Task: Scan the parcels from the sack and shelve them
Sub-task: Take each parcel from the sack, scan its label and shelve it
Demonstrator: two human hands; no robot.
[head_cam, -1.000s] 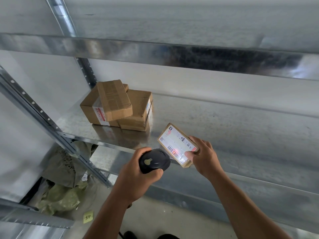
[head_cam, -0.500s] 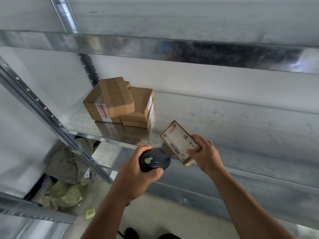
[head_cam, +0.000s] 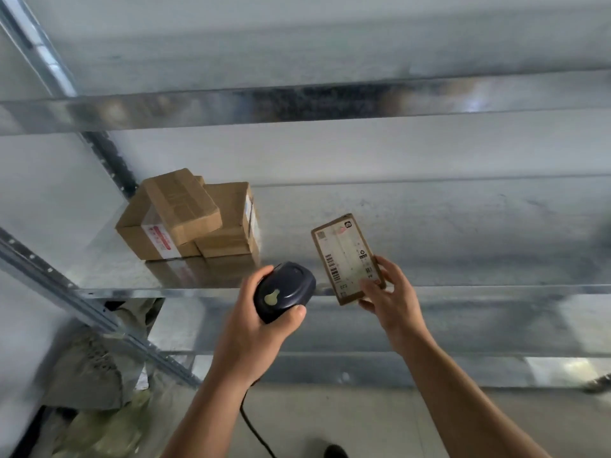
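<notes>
Parcel [head_cam: 347,257], label up, sits at 3 o'clock of the scanner [head_cam: 283,291], pinched at its lower end by the right hand [head_cam: 390,302]. Left hand [head_cam: 254,325] wraps the scanner. Boxes [head_cam: 191,216] rest on the shelf [head_cam: 429,226] at 10 o'clock.

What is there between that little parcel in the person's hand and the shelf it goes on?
Nothing visible. The right hand holds the small parcel just above the shelf, bare there; the stacked boxes sit off to the left. The scanner is in the left hand, beside it.

Soft, even daylight; motion blur throughout, glare on the shelf edges [head_cam: 330,104].
</notes>
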